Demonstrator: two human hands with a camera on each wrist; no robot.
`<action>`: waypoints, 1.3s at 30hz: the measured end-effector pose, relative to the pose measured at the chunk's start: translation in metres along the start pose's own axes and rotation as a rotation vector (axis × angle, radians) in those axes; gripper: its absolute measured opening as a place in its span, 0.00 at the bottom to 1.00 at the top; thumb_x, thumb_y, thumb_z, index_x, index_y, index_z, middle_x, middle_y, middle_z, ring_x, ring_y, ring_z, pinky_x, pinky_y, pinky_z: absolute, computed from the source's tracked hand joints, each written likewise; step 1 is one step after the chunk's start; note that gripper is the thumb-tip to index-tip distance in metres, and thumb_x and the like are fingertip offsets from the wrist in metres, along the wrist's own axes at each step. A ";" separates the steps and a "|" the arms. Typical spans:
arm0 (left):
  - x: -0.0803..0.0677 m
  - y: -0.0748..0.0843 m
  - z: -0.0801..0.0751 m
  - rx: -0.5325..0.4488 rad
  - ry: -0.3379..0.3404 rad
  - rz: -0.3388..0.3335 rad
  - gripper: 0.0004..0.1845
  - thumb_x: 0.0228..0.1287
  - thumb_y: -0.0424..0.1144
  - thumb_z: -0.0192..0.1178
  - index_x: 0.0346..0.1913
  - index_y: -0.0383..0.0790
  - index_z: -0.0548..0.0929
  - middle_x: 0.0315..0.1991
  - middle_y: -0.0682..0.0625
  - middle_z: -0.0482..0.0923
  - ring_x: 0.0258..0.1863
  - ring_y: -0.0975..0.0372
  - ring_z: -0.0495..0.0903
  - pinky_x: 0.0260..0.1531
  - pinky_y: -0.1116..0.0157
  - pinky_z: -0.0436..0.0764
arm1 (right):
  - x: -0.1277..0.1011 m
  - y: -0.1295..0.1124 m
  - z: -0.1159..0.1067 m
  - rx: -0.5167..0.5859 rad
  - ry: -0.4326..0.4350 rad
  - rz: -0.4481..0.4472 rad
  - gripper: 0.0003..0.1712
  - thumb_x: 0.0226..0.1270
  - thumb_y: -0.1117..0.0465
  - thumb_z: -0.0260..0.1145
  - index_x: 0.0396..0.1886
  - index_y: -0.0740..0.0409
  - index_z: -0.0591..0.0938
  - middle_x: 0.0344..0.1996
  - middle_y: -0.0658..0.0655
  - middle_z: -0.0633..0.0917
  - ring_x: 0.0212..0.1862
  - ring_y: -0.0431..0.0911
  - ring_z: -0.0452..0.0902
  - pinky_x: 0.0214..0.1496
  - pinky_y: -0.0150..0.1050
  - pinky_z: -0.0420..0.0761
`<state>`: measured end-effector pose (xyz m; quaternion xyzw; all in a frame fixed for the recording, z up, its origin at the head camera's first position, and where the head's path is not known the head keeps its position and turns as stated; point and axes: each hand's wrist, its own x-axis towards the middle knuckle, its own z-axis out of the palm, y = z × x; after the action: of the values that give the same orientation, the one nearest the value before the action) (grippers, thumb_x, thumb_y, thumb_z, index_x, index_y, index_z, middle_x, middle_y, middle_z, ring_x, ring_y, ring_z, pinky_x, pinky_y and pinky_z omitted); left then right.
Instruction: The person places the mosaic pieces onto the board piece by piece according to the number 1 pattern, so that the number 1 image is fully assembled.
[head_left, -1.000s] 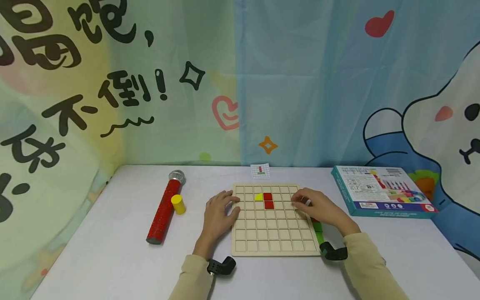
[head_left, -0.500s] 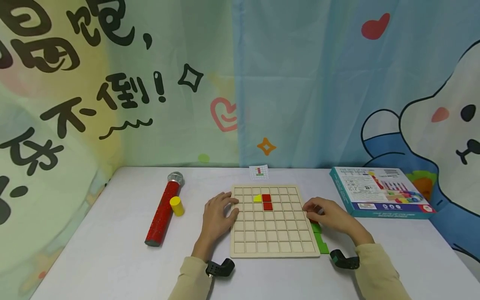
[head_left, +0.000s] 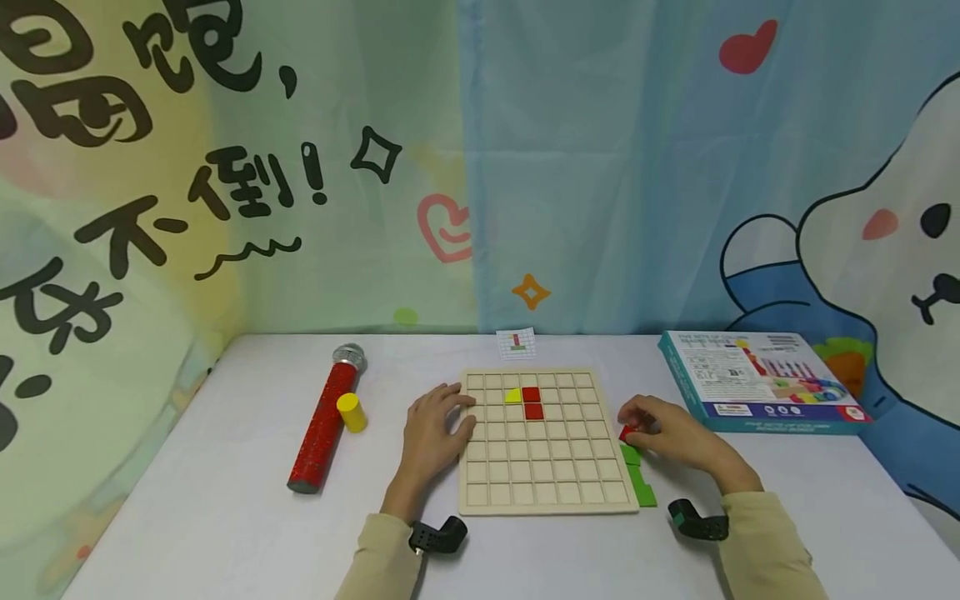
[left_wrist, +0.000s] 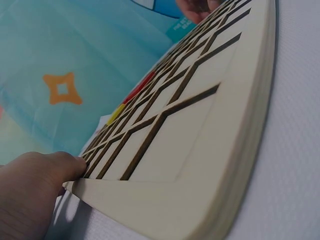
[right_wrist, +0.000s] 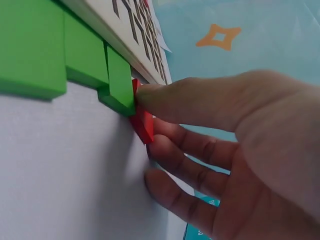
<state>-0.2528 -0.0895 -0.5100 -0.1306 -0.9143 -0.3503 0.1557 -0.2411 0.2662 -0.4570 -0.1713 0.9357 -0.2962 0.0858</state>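
Note:
A wooden grid board lies flat on the table. Two red squares and a yellow piece sit in its upper cells. My left hand rests at the board's left edge, fingertips on the rim; its thumb lies against a corner in the left wrist view. Beside the board's right edge, my right hand pinches a small red tile between thumb and fingers. That tile stands tilted right against the end of a row of green tiles, which runs along the board's edge.
To the left lie a red microphone and a yellow cylinder. A small printed pattern card lies behind the board. The flat game box takes up the back right, in front of a printed curtain.
My right hand has moved right, from over the board's right columns to the tiles beside it, and now grips the red tile there. The left hand has stayed at the board's edge.

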 end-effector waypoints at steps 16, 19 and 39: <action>-0.002 -0.003 0.002 -0.004 -0.003 0.003 0.12 0.59 0.43 0.62 0.46 0.50 0.84 0.59 0.45 0.76 0.65 0.50 0.69 0.64 0.44 0.61 | -0.003 -0.003 0.002 -0.045 -0.030 0.097 0.14 0.58 0.61 0.68 0.43 0.60 0.78 0.32 0.52 0.75 0.36 0.44 0.68 0.36 0.33 0.72; -0.001 -0.003 0.002 -0.001 0.000 0.007 0.12 0.59 0.42 0.62 0.46 0.50 0.84 0.60 0.45 0.76 0.65 0.50 0.69 0.64 0.44 0.61 | -0.003 -0.003 0.002 -0.051 -0.031 0.100 0.14 0.58 0.61 0.68 0.43 0.59 0.78 0.32 0.52 0.75 0.37 0.44 0.68 0.36 0.33 0.72; 0.001 -0.001 0.002 -0.012 0.004 0.006 0.12 0.59 0.42 0.62 0.46 0.49 0.84 0.59 0.45 0.77 0.65 0.50 0.68 0.65 0.45 0.60 | -0.001 0.002 0.001 -0.038 0.019 0.098 0.09 0.61 0.64 0.65 0.40 0.58 0.76 0.35 0.53 0.79 0.36 0.45 0.71 0.36 0.36 0.75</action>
<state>-0.2550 -0.0887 -0.5119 -0.1337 -0.9116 -0.3553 0.1578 -0.2402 0.2678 -0.4584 -0.1241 0.9492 -0.2756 0.0880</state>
